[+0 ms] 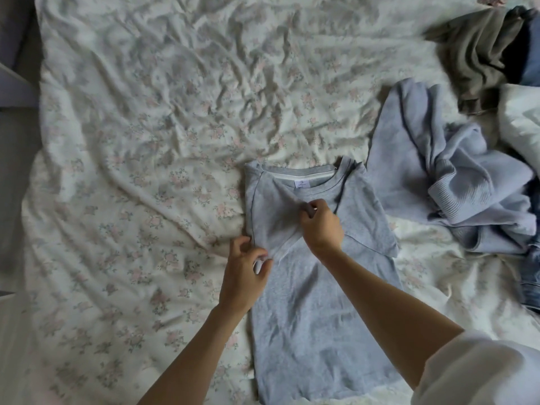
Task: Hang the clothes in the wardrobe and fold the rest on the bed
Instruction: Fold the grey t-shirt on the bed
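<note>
your left hand (247,268) pinches the grey T-shirt (315,302) at its 9 o'clock edge | your right hand (320,226) pinches the folded-in sleeve just beyond, nearer the collar | shirt lies flat on the bed (131,127), long axis 6 to 12, collar far | unfolded right sleeve at 3 o'clock (likely next, right hand nearer) | blue sweater (438,176) beyond at 2

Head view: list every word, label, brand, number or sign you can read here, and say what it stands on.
No text can be read.
Neck label print inside the collar of the grey T-shirt: a small mark at, too small and blurred to read.
Light blue sweater, olive garment and floral bedsheet: no writing shows.
</note>
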Tool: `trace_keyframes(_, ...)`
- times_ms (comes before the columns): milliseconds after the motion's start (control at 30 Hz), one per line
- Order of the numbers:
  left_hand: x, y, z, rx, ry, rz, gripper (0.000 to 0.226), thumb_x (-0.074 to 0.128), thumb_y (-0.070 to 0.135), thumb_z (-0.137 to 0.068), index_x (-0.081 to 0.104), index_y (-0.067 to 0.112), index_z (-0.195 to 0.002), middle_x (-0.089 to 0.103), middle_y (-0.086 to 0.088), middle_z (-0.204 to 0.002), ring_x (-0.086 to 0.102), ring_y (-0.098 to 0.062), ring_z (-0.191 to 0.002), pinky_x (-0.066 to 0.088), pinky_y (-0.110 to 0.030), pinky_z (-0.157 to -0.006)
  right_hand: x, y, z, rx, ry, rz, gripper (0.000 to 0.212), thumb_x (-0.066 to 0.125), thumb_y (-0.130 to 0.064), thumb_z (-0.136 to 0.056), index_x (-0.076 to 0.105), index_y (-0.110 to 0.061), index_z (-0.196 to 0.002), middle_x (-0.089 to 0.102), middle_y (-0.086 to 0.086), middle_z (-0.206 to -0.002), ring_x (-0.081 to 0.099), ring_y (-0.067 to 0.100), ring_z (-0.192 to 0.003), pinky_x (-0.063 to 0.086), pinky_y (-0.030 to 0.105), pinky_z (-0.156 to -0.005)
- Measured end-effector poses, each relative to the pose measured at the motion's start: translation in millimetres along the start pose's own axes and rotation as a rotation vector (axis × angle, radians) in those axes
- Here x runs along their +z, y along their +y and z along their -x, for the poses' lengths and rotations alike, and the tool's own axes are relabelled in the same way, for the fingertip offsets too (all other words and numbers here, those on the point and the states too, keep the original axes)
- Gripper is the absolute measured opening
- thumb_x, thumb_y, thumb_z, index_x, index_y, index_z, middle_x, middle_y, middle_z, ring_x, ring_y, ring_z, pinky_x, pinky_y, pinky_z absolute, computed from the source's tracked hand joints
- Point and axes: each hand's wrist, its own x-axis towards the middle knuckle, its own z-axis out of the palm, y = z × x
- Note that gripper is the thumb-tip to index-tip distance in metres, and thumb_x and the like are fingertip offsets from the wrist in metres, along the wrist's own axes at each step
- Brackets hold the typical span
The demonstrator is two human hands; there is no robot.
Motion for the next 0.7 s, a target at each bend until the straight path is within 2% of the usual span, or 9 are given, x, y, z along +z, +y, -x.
trace_keyframes(133, 3.4, 1.7, -7.2, -0.228, 0.107, 0.101, 0.021, 0.069, 0.019, -0.084, 0.055, 0.002, -0.085, 0.053, -0.007, -0.093, 0.054, -0.018, -0.078, 0.041, -0.008, -0.063, -5.3, 12.7, -2.2, -0.204, 0.046, 0.247, 0.041, 0.045, -0.013, -0.09, 0.045, -0.016, -0.131, 0.048, 0.008, -0.127, 0.043, 0.026, -0.117, 0.039, 0.04, -0.089)
trace_keyframes(200, 2.6, 3.4, -16.3, -0.442, 0.127, 0.246, 0.026, 0.065, 0.025, -0.088, 0.05, 0.004, -0.088, 0.057, -0.006, -0.08, 0.055, -0.02, -0.072, 0.044, -0.018, -0.061, -2.9, 15.2, 0.4, -0.41, 0.075, 0.374, 0.047, 0.043, -0.012, -0.091, 0.041, -0.015, -0.137, 0.044, 0.009, -0.136, 0.038, 0.027, -0.125, 0.032, 0.041, -0.099)
trace_keyframes(267, 3.4, 0.7, -26.0, -0.536, 0.108, 0.292, 0.028, 0.063, 0.028, -0.089, 0.051, 0.004, -0.083, 0.054, -0.007, -0.067, 0.05, -0.016, -0.063, 0.042, -0.035, -0.06, 2.9, 16.2, 0.4, -0.664, -0.014, 0.495, 0.052, 0.038, -0.016, -0.095, 0.03, -0.017, -0.146, 0.03, 0.007, -0.151, 0.023, 0.024, -0.141, 0.019, 0.047, -0.113)
trace_keyframes(333, 2.7, -2.3, -33.0, -0.567, 0.066, 0.287, 0.027, 0.065, 0.024, -0.087, 0.057, 0.001, -0.074, 0.053, -0.007, -0.058, 0.048, -0.015, -0.054, 0.035, -0.032, -0.049, 9.7, 19.4, -1.4, -0.843, -0.17, 0.635, 0.054, 0.032, -0.025, -0.099, 0.016, -0.02, -0.15, 0.011, 0.001, -0.159, 0.003, 0.019, -0.146, -0.001, 0.049, -0.116)
trace_keyframes(400, 2.1, -4.7, -34.8, -0.605, 0.003, 0.268, 0.025, 0.065, 0.015, -0.084, 0.06, 0.005, -0.062, 0.054, -0.001, -0.049, 0.047, -0.012, -0.045, 0.032, -0.02, -0.043, 12.4, 27.5, -4.0, -0.846, -0.258, 0.763, 0.055, 0.026, -0.033, -0.101, 0.009, -0.021, -0.151, 0.003, -0.002, -0.159, -0.003, 0.017, -0.146, -0.007, 0.05, -0.115)
trace_keyframes(467, 3.1, -9.2, -31.5, -0.645, -0.041, 0.277, 0.031, 0.064, 0.011, -0.083, 0.055, 0.009, -0.054, 0.047, 0.004, -0.041, 0.039, -0.009, -0.039, 0.029, -0.016, -0.04, 9.4, 35.8, -5.3, -0.744, -0.24, 0.842, 0.057, 0.02, -0.038, -0.101, 0.004, -0.015, -0.151, -0.001, 0.0, -0.16, -0.003, 0.018, -0.146, -0.007, 0.05, -0.115)
trace_keyframes(567, 3.1, -12.2, -23.8, -0.658, -0.064, 0.362, 0.02, 0.063, 0.015, -0.085, 0.058, 0.008, -0.066, 0.049, 0.006, -0.048, 0.043, -0.011, -0.048, 0.033, -0.019, -0.047, 4.1, 36.1, -3.1, -0.635, -0.19, 0.764, 0.057, 0.026, -0.031, -0.1, 0.011, -0.006, -0.15, 0.006, 0.007, -0.159, 0.0, 0.02, -0.147, -0.008, 0.048, -0.115)
trace_keyframes(600, 2.7, -10.9, -19.8, -0.65, -0.08, 0.415, 0.014, 0.066, 0.019, -0.084, 0.059, 0.009, -0.077, 0.054, 0.005, -0.057, 0.049, -0.012, -0.054, 0.039, -0.023, -0.052, 3.1, 34.3, -2.1, -0.65, -0.169, 0.712, 0.055, 0.027, -0.028, -0.1, 0.015, -0.004, -0.149, 0.01, 0.009, -0.158, 0.002, 0.021, -0.147, -0.008, 0.047, -0.116)
trace_keyframes(700, 6.6, -9.5, -3.8, -0.587, -0.096, 0.387, 0.03, 0.075, 0.023, -0.077, 0.054, 0.015, -0.098, 0.064, 0.004, -0.08, 0.062, -0.013, -0.071, 0.049, -0.027, -0.065, 5.2, 34.1, 2.6, -0.842, -0.156, 0.61, 0.052, 0.029, -0.024, -0.1, 0.019, -0.011, -0.149, 0.014, 0.008, -0.157, 0.003, 0.022, -0.146, -0.008, 0.044, -0.117)
